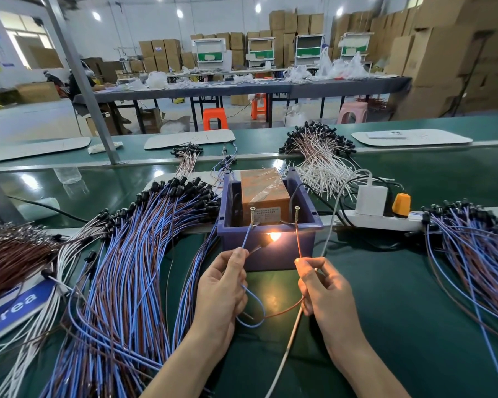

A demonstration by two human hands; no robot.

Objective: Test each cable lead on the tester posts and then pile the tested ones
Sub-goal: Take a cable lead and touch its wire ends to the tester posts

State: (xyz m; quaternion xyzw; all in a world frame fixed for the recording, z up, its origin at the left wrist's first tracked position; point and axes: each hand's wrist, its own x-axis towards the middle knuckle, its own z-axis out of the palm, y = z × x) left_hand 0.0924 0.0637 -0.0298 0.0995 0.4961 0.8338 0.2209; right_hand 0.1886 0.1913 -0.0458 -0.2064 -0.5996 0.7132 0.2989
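A blue tester box stands mid-table with two upright screw posts, the left post and the right post. My left hand pinches the blue lead, whose tip touches the left post. My right hand pinches the brown lead, whose tip touches the right post. Both leads belong to one cable that loops between my hands. Its small lamp glows orange in front of the box.
A big heap of blue and brown cables lies left of the box, another pile at the right. White-wired cables lie behind. A white power strip with a charger sits right of the box. A white cord crosses near my right hand.
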